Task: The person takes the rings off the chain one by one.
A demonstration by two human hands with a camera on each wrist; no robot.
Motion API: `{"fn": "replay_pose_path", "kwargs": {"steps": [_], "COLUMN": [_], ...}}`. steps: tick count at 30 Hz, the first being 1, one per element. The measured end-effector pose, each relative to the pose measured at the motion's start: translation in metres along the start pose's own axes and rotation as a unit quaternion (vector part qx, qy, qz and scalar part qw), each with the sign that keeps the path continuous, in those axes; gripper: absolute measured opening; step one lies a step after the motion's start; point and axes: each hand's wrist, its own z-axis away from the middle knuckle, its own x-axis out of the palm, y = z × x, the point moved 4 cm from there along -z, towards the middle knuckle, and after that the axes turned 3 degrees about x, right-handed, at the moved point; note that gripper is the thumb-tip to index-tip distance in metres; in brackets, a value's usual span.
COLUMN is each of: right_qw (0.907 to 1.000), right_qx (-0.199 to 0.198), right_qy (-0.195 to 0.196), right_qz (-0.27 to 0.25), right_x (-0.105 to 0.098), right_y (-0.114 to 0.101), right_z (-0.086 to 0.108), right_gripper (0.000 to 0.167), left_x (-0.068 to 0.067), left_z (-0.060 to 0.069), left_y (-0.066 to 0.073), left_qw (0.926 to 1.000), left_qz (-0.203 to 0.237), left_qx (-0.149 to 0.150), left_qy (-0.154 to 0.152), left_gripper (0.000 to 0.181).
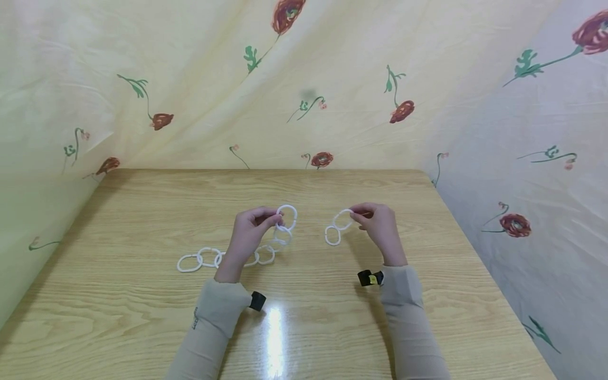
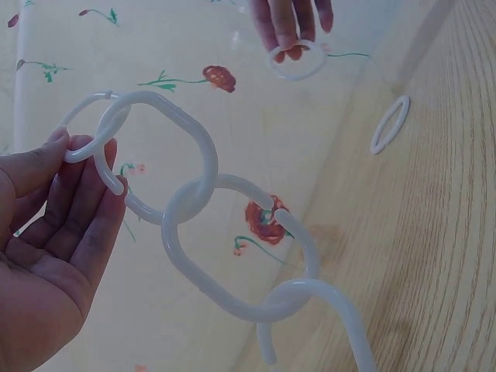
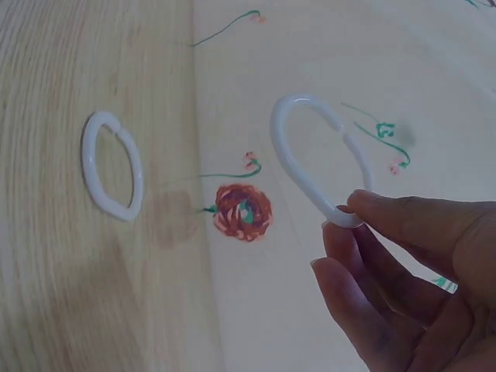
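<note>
A chain of white plastic oval links [image 2: 209,159] hangs from my left hand [image 1: 250,230], which pinches its end link [image 1: 296,217] between thumb and fingers. From there the chain slopes down to the table, and its far links [image 1: 189,271] lie flat at the left, partly hidden behind the left wrist. My right hand [image 1: 381,226] pinches a single white link [image 3: 280,147] by one end, raised above the table and apart from the chain. A narrow gap shows in that link's side. Another loose white link [image 3: 89,164] lies on the table between the hands.
The wood-grain table [image 1: 323,316] has a bright light reflection near its front. A cream cloth with printed red flowers [image 1: 356,137] hangs along the back and both sides. Small black devices [image 1: 257,301] sit at both wrists.
</note>
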Motion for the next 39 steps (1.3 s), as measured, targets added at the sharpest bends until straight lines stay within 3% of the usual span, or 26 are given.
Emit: {"fn": "replay_pose_path", "kwargs": {"steps": [24, 39], "right_qw": [0.9905, 0.9892], "right_qx": [0.117, 0.122], "right_qy": [-0.060, -0.071], "right_qz": [0.042, 0.041], "right_x": [0.004, 0.013], "right_y": [0.033, 0.046], "right_z": [-0.009, -0.012], "right_gripper": [0.021, 0.018], "left_x": [-0.003, -0.002], "left_z": [-0.002, -0.002], "left_y": [-0.002, -0.002], "left_qw": [1.0000, 0.9999], "left_qz": [0.000, -0.010], "left_qx": [0.001, 0.005], "left_qy": [0.001, 0.000], "left_gripper": [0.018, 0.018]}}
